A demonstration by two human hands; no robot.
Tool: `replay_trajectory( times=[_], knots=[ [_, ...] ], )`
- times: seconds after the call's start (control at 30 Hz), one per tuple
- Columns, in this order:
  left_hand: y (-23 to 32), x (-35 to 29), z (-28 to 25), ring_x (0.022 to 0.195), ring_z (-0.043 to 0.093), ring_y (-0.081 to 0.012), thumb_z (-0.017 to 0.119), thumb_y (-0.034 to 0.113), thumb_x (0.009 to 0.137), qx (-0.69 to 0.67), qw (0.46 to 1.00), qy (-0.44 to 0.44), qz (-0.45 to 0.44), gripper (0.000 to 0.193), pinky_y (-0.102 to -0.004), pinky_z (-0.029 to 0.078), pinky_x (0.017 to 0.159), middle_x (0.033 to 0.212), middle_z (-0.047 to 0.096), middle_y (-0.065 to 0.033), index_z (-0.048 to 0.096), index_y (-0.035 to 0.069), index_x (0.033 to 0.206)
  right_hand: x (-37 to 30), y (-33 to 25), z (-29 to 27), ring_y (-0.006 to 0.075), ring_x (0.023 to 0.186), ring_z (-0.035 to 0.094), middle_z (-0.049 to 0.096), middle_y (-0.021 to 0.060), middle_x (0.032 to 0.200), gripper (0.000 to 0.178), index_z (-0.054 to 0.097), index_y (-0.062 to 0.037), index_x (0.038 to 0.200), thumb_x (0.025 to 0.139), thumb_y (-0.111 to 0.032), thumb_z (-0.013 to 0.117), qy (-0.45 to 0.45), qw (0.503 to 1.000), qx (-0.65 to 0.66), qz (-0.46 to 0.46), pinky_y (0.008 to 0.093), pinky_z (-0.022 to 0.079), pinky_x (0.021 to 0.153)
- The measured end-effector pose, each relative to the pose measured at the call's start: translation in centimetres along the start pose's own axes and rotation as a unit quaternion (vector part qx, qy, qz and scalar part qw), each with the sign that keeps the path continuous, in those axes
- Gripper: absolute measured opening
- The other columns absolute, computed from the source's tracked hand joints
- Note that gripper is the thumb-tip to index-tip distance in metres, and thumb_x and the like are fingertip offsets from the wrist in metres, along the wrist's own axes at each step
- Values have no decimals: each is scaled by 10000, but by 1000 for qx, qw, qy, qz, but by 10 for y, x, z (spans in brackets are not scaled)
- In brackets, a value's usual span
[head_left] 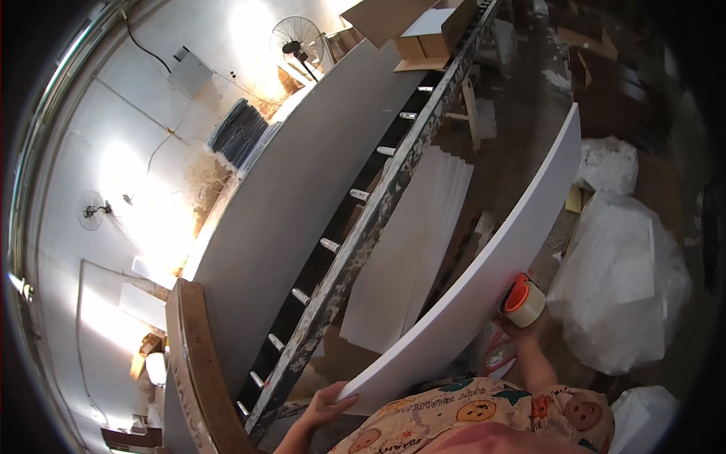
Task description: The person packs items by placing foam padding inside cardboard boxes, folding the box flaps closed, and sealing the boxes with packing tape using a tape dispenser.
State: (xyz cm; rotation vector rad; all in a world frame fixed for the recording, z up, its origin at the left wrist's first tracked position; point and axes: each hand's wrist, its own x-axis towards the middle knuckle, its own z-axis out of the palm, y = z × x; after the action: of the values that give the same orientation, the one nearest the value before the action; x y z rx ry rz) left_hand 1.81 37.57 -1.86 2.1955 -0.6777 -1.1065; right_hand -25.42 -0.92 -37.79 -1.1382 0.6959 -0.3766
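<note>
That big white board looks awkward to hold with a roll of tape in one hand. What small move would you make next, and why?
Probably lower the white board flat onto the roller table beside it. The left hand grips only its near corner, while the right hand steadies its far edge and also holds the tape roll, so that grip looks weak.

This is a workshop or storeroom: a paint-spattered ladder [355, 242], stacked white boards [408, 250], cardboard boxes [423, 30], plastic-wrapped bundles [628, 295] and wall fans [297, 41].
</note>
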Motion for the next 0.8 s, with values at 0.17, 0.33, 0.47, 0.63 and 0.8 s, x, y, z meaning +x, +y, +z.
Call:
replay_trajectory(
  times=[0.17,0.33,0.47,0.63,0.8],
  knots=[
    [46,136,-56,959,579,-97,683,200,874,-87,991,-93,31,357,-262,451,854,1008,660,-18,609,19,1173,63,-129,-22,227,1093,504,513,67,1218,390,482,-139,1233,907,-349,521,102,991,59,-67,404,399,958],
    [121,272,-87,980,612,-188,786,63,705,-200,968,46,143,510,-312,472,899,1085,643,-90,591,8,1172,112,-255,-54,194,1095,523,528,47,1211,397,486,-124,1239,909,-340,540,159,970,31,-181,362,420,950],
    [190,361,-64,910,628,-233,733,23,746,-474,840,199,175,515,-341,548,784,1011,613,-113,496,-4,1202,160,-335,-85,167,1098,538,540,32,1205,404,490,-112,1243,911,-332,555,181,945,-47,-268,328,436,944],
    [234,450,21,967,609,-198,599,311,925,-460,856,221,80,457,-319,493,853,1131,612,-105,513,-11,1239,293,-354,-184,169,1241,472,482,29,1365,430,421,-118,1369,966,-250,493,-67,873,413,-252,329,397,1038],
    [314,515,50,961,604,-176,597,301,926,-484,828,276,60,430,-303,497,832,1114,608,-94,516,-6,1216,378,-462,-233,192,1208,507,509,34,1337,427,449,-107,1351,965,-281,495,-276,807,475,-218,338,397,1039]
  ],
)
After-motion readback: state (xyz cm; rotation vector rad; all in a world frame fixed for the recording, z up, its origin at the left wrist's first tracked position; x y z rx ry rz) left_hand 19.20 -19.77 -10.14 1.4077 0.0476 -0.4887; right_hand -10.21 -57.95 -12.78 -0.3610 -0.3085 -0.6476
